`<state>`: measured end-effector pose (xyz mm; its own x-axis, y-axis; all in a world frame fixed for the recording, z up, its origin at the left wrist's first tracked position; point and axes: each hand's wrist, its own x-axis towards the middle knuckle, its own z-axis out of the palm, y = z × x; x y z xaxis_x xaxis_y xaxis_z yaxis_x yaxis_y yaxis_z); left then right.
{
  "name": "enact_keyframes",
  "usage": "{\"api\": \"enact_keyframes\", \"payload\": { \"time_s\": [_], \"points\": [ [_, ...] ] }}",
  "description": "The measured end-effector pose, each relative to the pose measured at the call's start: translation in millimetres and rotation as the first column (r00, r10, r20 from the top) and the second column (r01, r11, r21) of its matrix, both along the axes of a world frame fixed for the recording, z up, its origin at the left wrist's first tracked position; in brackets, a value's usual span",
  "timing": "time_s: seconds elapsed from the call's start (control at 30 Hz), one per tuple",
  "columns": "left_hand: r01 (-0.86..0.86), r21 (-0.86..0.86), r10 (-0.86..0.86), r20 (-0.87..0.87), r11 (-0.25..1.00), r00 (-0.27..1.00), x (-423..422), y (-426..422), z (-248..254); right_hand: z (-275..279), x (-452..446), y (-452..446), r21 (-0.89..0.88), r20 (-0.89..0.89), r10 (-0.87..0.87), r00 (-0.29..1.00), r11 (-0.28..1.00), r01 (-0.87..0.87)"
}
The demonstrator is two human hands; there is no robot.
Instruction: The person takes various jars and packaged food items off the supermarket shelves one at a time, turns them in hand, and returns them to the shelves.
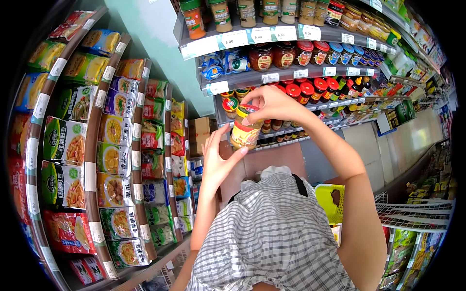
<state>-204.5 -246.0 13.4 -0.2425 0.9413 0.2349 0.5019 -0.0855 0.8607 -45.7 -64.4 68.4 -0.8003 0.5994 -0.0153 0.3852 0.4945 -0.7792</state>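
A jar (246,132) with a yellow-and-red label and a yellow-rimmed lid is held up in front of the sauce shelves, slightly tilted. My right hand (272,104) grips it from above, fingers and thumb closed around the lid end. Below and to its left is my left hand (217,153), with thumb and fingers spread apart. The left thumb tip reaches the jar's bottom edge; whether it presses on the glass I cannot tell. More jars with similar lids (230,104) stand on the shelf just behind the held one.
Shelves of packaged noodles (116,165) rise on the left. Ahead, tiered shelves hold spice bottles (221,17) and red-lidded sauce jars (305,48). A yellow-green basket (330,203) is low beside my right side. A white wire rack (412,216) stands at right. A cardboard box (200,136) sits beyond my left hand.
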Motion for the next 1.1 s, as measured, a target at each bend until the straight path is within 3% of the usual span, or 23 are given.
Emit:
{"api": "enact_keyframes", "payload": {
  "time_s": [0.03,0.13,0.3,0.47,0.5,0.6,0.63,0.73,0.87,1.1],
  "points": [
    [0.009,-0.014,-0.009,0.002,1.0,1.0,4.2,-0.8,11.6,13.2,1.9,-6.0,-0.029,0.006,0.001,1.0,1.0,-0.001],
    [-0.071,0.004,0.069,-0.278,0.997,0.958,21.7,-8.7,37.0,46.8,10.0,-20.6,-0.054,-0.025,0.018,1.0,0.998,-0.019],
    [-0.088,0.133,0.105,-0.129,0.987,0.986,37.6,-23.8,60.1,80.8,25.9,-44.5,-0.091,-0.105,0.034,0.994,0.995,-0.044],
    [0.007,0.148,-0.035,0.19,0.989,0.981,37.0,-44.1,70.4,93.7,37.9,-72.6,-0.152,-0.133,-0.001,0.991,0.988,-0.02],
    [0.035,0.154,-0.076,0.267,0.987,0.961,36.1,-48.3,70.6,89.1,39.1,-74.5,-0.094,-0.19,0.023,0.981,0.995,-0.042],
    [0.196,0.099,-0.21,0.678,0.976,0.705,35.4,-64.5,82.8,100.9,48.9,-92.5,-0.205,-0.183,0.062,0.981,0.974,-0.099],
    [0.223,0.121,-0.239,0.724,0.967,0.647,34.3,-69.0,80.6,106.2,53.4,-98.0,-0.24,-0.143,0.074,0.987,0.965,-0.108],
    [0.264,0.159,-0.285,0.782,0.951,0.555,36.0,-85.0,83.0,104.7,61.2,-109.2,-0.334,-0.213,0.124,0.969,0.923,-0.191],
    [0.321,0.148,-0.284,0.855,0.936,0.435,39.2,-102.6,87.9,96.6,66.8,-123.0,-0.285,-0.269,0.22,0.938,0.912,-0.296],
    [0.441,0.125,-0.342,0.821,0.889,0.456,41.1,-114.7,86.0,86.7,79.3,-141.0,-0.304,-0.36,0.208,0.91,0.896,-0.325]
  ]
}}
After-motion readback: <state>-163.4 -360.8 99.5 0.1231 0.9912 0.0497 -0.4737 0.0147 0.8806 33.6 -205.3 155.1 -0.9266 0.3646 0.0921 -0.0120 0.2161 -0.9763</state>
